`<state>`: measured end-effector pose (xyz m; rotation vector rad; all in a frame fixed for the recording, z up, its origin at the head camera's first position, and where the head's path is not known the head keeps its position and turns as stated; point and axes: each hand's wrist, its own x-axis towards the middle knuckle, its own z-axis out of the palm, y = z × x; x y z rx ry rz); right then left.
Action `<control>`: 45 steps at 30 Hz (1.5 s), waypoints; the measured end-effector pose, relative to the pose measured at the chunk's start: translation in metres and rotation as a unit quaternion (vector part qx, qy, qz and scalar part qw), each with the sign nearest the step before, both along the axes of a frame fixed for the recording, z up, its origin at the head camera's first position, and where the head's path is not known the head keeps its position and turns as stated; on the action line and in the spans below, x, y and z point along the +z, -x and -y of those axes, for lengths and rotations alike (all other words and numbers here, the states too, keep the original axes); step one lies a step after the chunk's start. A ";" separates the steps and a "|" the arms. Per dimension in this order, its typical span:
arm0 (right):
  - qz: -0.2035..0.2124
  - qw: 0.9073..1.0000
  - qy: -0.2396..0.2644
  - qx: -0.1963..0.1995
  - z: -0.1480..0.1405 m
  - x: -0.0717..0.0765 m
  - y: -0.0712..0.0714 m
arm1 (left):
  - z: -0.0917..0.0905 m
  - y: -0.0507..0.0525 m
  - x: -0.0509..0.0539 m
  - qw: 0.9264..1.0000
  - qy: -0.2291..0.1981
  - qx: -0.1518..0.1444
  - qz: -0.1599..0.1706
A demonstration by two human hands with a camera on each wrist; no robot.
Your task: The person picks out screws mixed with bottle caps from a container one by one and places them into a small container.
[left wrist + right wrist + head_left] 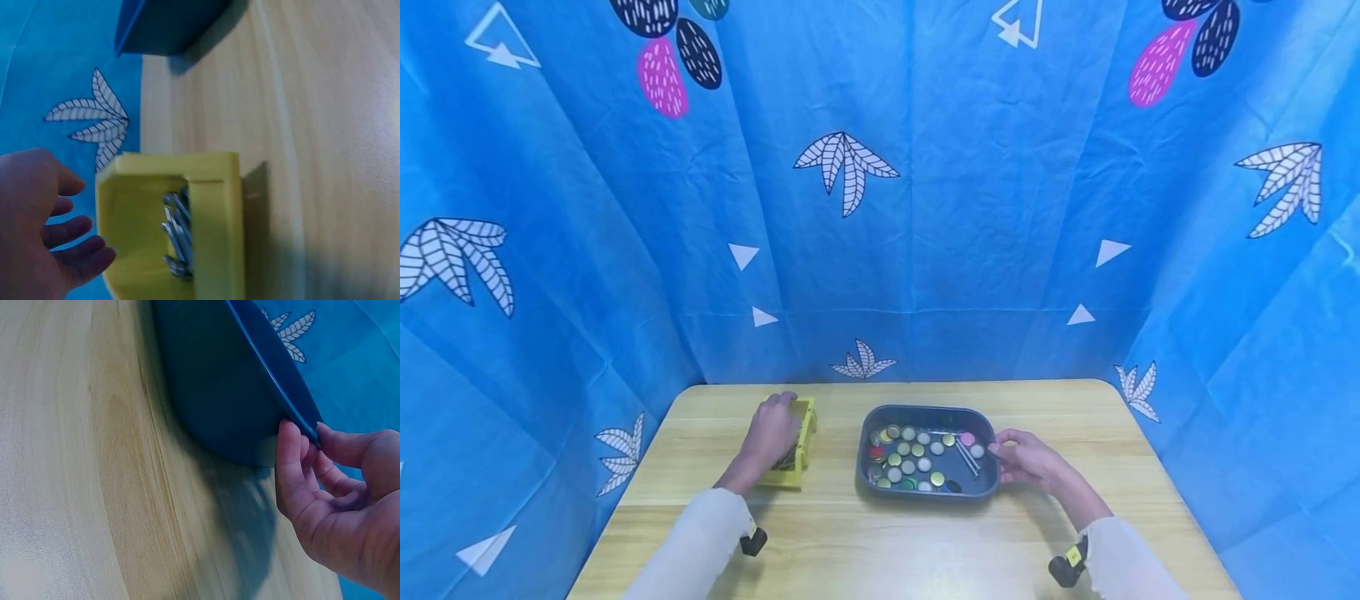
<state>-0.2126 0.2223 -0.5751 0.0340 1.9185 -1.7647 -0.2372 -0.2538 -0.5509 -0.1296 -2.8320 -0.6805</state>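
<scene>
My right hand [1033, 461] pinches the right rim of a dark grey rectangular tub [925, 495] between thumb and fingers, plain in the right wrist view. Inside lie several bottle caps [923, 465], mostly pale and gold, a red one and a pink one, plus long metal bolts [967, 458]. To the left, my left hand [772, 429] is over the far left side of a yellow plastic bin [807, 435]. In the left wrist view its fingers [69, 231] are loosely bent beside the bin's rim, holding nothing; contact is unclear. Several metal bolts [178, 234] lie in the bin.
Both containers stand on a light wooden table [895, 550], a gap between them. A blue patterned curtain [910, 250] hangs behind the table's far edge and along both sides.
</scene>
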 end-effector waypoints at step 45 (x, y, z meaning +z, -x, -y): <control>0.003 1.000 -0.011 -0.015 0.001 0.001 0.001 | -0.157 0.019 0.002 0.937 0.188 -0.295 -0.020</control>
